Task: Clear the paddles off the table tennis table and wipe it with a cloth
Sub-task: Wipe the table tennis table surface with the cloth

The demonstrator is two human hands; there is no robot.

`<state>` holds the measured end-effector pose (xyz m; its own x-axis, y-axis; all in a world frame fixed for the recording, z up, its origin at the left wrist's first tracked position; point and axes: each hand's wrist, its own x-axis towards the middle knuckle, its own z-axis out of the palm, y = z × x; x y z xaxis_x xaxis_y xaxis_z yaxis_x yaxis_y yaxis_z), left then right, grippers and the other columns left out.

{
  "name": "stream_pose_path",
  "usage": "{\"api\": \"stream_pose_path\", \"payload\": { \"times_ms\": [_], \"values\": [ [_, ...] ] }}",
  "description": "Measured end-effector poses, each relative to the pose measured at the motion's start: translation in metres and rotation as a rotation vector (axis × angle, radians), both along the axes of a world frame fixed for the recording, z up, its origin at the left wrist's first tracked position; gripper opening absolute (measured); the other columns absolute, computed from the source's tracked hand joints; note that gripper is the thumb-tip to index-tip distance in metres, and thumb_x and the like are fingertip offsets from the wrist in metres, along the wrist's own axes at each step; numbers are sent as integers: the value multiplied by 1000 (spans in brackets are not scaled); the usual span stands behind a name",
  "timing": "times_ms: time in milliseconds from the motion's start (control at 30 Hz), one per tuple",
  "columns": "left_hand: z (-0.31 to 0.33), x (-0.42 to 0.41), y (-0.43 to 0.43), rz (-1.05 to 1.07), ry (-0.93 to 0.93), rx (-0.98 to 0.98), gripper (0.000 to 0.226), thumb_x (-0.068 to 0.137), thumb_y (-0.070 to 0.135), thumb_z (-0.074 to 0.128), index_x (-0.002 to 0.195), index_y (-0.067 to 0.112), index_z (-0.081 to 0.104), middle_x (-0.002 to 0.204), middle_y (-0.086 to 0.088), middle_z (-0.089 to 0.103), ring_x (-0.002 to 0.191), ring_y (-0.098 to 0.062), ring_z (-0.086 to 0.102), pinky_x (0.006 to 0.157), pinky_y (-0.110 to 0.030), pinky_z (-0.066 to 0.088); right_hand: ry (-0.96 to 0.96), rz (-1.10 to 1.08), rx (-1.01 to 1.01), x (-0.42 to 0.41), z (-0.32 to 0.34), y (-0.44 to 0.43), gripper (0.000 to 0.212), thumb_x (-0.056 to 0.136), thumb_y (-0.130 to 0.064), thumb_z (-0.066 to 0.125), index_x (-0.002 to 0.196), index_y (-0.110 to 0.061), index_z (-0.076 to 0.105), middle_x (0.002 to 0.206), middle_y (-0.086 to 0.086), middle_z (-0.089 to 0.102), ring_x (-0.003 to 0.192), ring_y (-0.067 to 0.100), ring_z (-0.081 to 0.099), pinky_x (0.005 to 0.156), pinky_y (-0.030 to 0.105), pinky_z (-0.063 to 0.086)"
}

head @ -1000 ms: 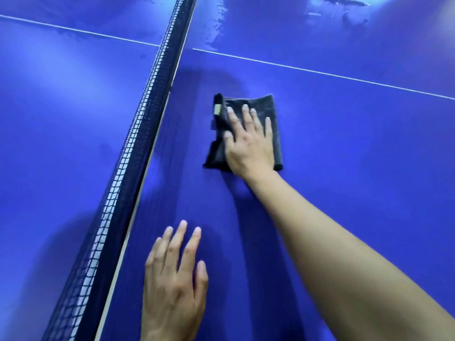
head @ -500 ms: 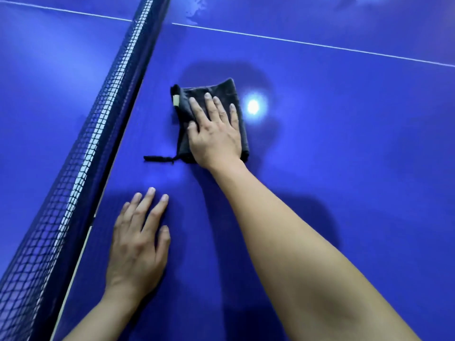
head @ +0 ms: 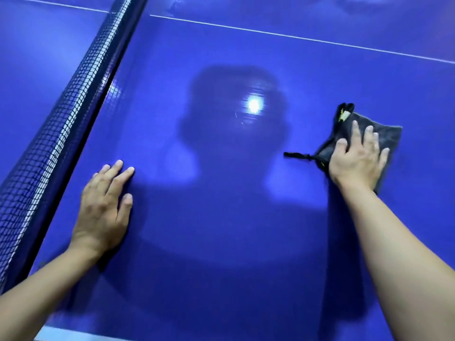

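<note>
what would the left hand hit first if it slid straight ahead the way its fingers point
The way looks free: the left hand points about parallel to the net, so it would likely cross only bare table up to the white line.

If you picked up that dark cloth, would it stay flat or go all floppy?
Probably floppy: the cloth bunches and folds under the right hand. Likely light, being thin, and should slide easily on the glossy table.

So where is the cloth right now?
In the head view, the cloth lies on the table at the right, flat under the right hand, well away from the net on the left.
</note>
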<state>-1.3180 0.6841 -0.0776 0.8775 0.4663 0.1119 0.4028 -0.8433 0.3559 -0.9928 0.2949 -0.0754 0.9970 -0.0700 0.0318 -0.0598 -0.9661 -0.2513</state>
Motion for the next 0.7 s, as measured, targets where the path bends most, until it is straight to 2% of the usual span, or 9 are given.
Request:
{"api": "stream_pose_path", "payload": {
  "times_ms": [167, 267, 400, 500, 700],
  "values": [
    [-2, 0, 2, -15, -5, -5, 56, 95, 28, 39, 146, 11, 51, 158, -13, 41, 148, -36, 33, 122, -55, 22, -1, -24, -9, -1, -2, 14, 62, 100, -43, 26, 161, -28, 27, 169, 10, 17, 157, 24, 12, 126, 53, 0],
    [-3, -2, 1, -16, -12, -33, 56, 96, 27, 37, 148, 11, 50, 159, -13, 39, 149, -36, 31, 125, -52, 19, 4, 0, 7, -26, 0, 49, 65, 99, -43, 24, 161, -27, 26, 169, 10, 16, 157, 24, 12, 126, 54, 0],
    [0, -6, 6, -69, -13, -59, 53, 100, 25, 36, 151, 12, 46, 162, -15, 34, 150, -37, 28, 125, -51, 18, -36, 132, -8, -75, -3, 141, 62, 101, -42, 29, 162, -29, 23, 170, 7, 16, 157, 21, 12, 127, 49, -2],
    [6, -21, 6, -70, -15, 3, 52, 102, 23, 36, 152, 12, 45, 162, -15, 34, 150, -36, 29, 125, -50, 20, -64, 260, -38, -108, -7, 226, 63, 100, -43, 28, 161, -31, 25, 169, 5, 19, 156, 20, 15, 127, 48, 0],
    [12, -111, -36, 32, 2, -66, 54, 99, 21, 41, 152, 12, 45, 165, -11, 31, 153, -32, 25, 125, -50, 19, -75, 568, 6, -186, -8, 378, 61, 98, -45, 32, 158, -35, 33, 168, 2, 24, 156, 16, 17, 126, 48, 2]
  ]
}}
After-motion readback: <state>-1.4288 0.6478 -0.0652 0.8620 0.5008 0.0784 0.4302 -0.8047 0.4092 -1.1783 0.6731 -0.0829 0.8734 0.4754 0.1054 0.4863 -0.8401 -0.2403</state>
